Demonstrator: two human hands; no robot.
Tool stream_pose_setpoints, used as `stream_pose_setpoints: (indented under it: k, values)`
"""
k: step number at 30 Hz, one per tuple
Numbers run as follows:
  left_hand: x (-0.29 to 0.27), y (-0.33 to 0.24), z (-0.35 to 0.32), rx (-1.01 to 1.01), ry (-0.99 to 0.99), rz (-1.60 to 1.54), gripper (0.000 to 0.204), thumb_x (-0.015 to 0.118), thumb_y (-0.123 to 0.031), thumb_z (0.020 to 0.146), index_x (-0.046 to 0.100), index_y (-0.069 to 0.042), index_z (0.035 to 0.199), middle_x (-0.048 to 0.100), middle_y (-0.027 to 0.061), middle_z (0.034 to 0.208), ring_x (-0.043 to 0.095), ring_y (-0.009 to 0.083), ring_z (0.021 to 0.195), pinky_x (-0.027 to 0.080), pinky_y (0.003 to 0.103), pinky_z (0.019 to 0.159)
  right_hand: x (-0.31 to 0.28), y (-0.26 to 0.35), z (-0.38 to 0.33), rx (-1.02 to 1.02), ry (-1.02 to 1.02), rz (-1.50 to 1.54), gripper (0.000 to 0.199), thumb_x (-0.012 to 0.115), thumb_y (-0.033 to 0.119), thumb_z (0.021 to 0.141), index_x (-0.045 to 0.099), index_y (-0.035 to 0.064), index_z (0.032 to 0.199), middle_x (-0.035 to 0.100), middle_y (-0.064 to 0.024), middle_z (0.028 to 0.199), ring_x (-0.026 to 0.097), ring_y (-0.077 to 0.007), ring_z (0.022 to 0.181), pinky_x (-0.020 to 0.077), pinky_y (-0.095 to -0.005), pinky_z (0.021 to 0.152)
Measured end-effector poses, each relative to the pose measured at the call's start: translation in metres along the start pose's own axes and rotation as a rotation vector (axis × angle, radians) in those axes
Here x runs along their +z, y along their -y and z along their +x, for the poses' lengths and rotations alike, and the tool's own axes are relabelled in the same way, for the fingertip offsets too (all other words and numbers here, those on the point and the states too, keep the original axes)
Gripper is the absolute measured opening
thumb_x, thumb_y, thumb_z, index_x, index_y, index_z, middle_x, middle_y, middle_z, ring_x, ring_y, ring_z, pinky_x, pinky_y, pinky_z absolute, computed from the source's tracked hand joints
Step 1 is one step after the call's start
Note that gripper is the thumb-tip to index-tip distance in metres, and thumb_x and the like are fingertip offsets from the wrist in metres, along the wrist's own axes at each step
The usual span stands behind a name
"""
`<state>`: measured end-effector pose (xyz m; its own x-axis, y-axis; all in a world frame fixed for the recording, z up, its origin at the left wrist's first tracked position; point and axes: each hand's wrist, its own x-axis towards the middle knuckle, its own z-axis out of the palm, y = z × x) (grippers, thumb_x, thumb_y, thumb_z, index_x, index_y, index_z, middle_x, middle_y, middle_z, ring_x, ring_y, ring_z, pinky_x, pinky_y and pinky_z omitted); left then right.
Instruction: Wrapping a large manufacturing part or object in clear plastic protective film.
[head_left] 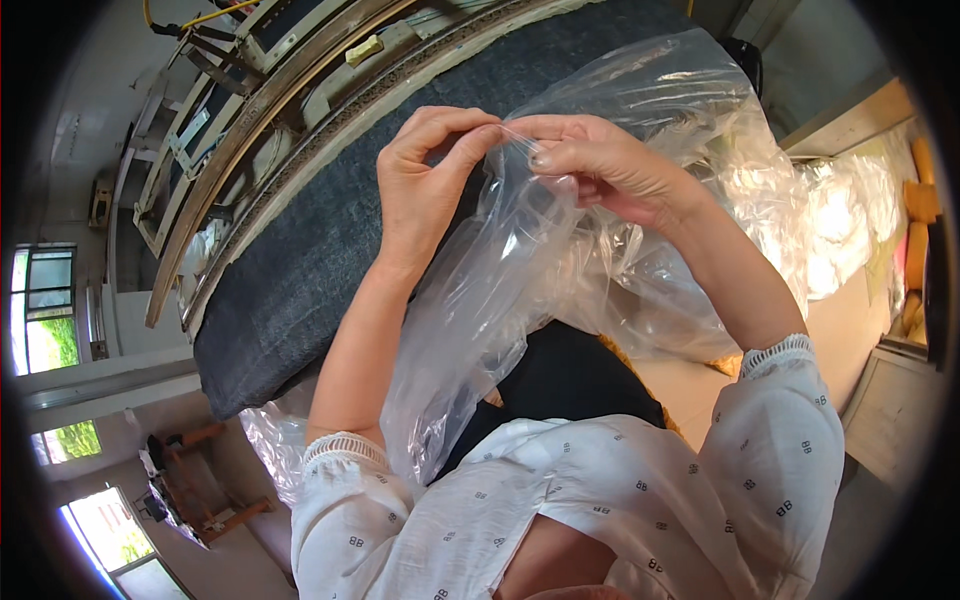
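A large sheet of clear plastic film [500, 260] hangs from my two hands and spreads over my lap. My left hand [430, 150] pinches a gathered edge of it between thumb and forefinger. Close against those fingertips, my right hand [590, 160] grips the same edge with its thumb and forefinger, its other fingers curled in below. Between the two hands the film is pulled into a thin, creased strand. Whether the film is one layer or a bag I cannot tell.
A dark cloth-covered table [300, 270] lies in front of me, with a curved metal rail [270, 110] and machine frame along its far side. More crumpled clear film [780, 190] heaps up at the right. A wooden stool-like frame [210, 480] stands at lower left.
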<state>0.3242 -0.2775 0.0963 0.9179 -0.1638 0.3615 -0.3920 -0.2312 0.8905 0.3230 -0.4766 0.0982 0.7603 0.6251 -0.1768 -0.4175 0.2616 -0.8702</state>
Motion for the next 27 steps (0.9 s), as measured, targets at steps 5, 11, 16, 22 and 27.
stream_pose_setpoints:
  k: [5,11,16,22,27]
  values:
    - [-0.012,0.008,0.003,-0.399,-0.238,-0.749,0.015,0.059,-0.009,0.084,0.057,-0.005,0.098,0.059,0.0062,0.094,0.057,0.013,0.086,0.046,0.024,0.076,-0.03,0.009,0.025,-0.47,-0.205,-0.687,0.029,0.058,0.021,0.081,0.058,0.0023,0.102,0.058,0.0006,0.077,0.048,-0.0074,0.062,0.0396,-0.0241,0.055]
    - [-0.195,0.065,-0.041,-0.337,-0.618,-0.35,0.028,0.056,-0.015,0.085,0.055,-0.002,0.11,0.058,0.0077,0.096,0.056,0.0161,0.086,0.049,0.028,0.074,-0.105,0.021,0.006,-0.503,-0.844,-1.543,0.019,0.06,0.022,0.078,0.06,0.0077,0.089,0.055,-0.0082,0.081,0.055,-0.0265,0.082,0.0433,-0.0375,0.069]
    - [-0.419,0.099,-0.177,-0.505,-0.876,0.437,0.039,0.048,-0.033,0.089,0.054,0.0,0.111,0.058,0.0109,0.1,0.056,0.0222,0.088,0.044,0.033,0.08,-0.157,0.023,-0.022,-0.643,-0.983,-1.859,0.035,0.058,0.028,0.08,0.056,0.0072,0.107,0.054,-0.0096,0.109,0.047,-0.0284,0.104,0.0397,-0.04,0.084]
    - [-0.59,0.09,-0.377,-0.826,-0.957,1.272,0.035,0.05,-0.029,0.086,0.06,0.001,0.1,0.062,0.0154,0.099,0.058,0.0268,0.086,0.044,0.035,0.078,-0.205,0.048,-0.033,-0.645,-0.723,-1.849,0.036,0.053,0.024,0.084,0.053,0.0037,0.113,0.052,-0.0125,0.113,0.048,-0.0292,0.106,0.0383,-0.0352,0.092]
    - [-0.593,0.108,-0.382,-0.885,-0.964,1.411,0.031,0.048,-0.029,0.086,0.057,-0.002,0.097,0.06,0.0154,0.095,0.056,0.0325,0.087,0.042,0.039,0.078,-0.208,0.09,-0.047,-0.379,-0.45,-1.525,0.023,0.054,0.013,0.082,0.056,0.0056,0.104,0.051,-0.0084,0.098,0.05,-0.0158,0.089,0.0429,-0.0249,0.077]
